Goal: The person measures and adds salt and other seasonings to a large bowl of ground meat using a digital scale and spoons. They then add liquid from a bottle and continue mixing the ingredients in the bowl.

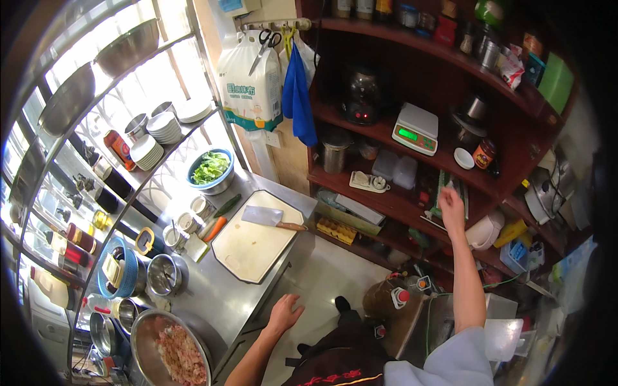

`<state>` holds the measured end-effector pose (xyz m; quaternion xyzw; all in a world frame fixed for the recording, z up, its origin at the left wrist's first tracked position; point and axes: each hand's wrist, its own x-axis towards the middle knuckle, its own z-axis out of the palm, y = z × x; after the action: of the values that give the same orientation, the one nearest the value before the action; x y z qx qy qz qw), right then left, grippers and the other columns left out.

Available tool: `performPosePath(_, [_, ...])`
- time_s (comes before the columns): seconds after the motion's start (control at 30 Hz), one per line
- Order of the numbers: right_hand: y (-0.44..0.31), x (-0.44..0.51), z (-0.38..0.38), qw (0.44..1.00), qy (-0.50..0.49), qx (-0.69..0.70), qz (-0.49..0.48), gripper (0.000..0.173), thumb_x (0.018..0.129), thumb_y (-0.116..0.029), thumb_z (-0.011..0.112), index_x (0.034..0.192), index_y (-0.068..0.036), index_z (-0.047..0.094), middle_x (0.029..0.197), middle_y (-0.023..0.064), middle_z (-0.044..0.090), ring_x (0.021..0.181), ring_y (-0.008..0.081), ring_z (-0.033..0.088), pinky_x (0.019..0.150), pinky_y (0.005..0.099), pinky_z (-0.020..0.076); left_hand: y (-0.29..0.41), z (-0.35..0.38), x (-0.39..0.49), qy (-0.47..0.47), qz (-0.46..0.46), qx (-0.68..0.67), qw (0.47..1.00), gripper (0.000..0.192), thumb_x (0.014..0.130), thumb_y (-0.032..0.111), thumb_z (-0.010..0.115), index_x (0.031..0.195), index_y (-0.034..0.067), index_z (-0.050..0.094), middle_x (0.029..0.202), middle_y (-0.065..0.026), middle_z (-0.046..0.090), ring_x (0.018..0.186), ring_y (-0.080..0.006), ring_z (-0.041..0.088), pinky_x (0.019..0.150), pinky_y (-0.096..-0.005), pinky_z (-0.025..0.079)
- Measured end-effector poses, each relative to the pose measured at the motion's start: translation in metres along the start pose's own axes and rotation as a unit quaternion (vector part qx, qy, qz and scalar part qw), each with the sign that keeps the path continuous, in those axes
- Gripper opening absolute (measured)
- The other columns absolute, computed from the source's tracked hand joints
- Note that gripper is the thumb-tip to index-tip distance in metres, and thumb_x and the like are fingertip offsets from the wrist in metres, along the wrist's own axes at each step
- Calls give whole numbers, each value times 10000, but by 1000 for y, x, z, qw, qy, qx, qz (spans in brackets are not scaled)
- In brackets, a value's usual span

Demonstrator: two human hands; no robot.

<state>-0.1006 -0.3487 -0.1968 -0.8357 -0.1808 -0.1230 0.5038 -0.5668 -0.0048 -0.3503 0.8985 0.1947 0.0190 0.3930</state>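
Note:
My left hand hovers in the air beside the front edge of the steel worktable, thumb apart and nothing in it. My right hand reaches to the shelf, in front of a green-edged box. Its fingers look bent, and whether they grip anything is hidden. On the table lies a pale cutting board, with a cleaver across it. A carrot and a dark green cucumber lie along the board's left side. Minced meat fills part of a large steel bowl.
Leafy greens sit in a blue-rimmed basin at the table's back. A digital kitchen scale glows on the dark red shelving. Large bottles, one a brown-filled jug, stand on the floor. A wire rack holds crockery and bottles.

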Motion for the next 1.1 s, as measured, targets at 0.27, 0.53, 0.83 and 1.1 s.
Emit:
performPosePath(0.27, [-111,188,94,991,7,-55,-122,454,917,-211,662,1327,-32,587,1175,151,661,891,275,691,839,397,543,142,-42,177,116,150,41,981,576,864,176,741,1368,2,523,1382,-212,544,1255,-416,518,1060,-463,451])
performPosePath(0.53, [-134,298,139,978,-41,-164,-119,647,921,-268,662,1479,-27,440,1384,250,582,1144,407,651,975,466,525,270,-51,382,229,263,8,937,829,841,121,746,1527,-65,319,1594,-276,327,1432,-471,363,1202,-492,317])
performPosePath(0.83, [-140,320,141,965,-120,-214,-89,594,951,-170,606,1450,97,423,1292,340,611,1194,470,614,1010,489,513,303,-33,462,290,288,-22,912,905,855,105,750,1552,-120,218,1629,-333,225,1509,-485,261,1232,-480,272])
performPosePath(1.1, [-134,321,144,971,-104,-174,-128,562,931,-115,583,1419,116,426,1200,363,636,1123,495,637,967,493,532,306,-20,468,314,282,-20,906,921,841,99,759,1541,-145,213,1610,-382,214,1507,-503,261,1229,-482,279])
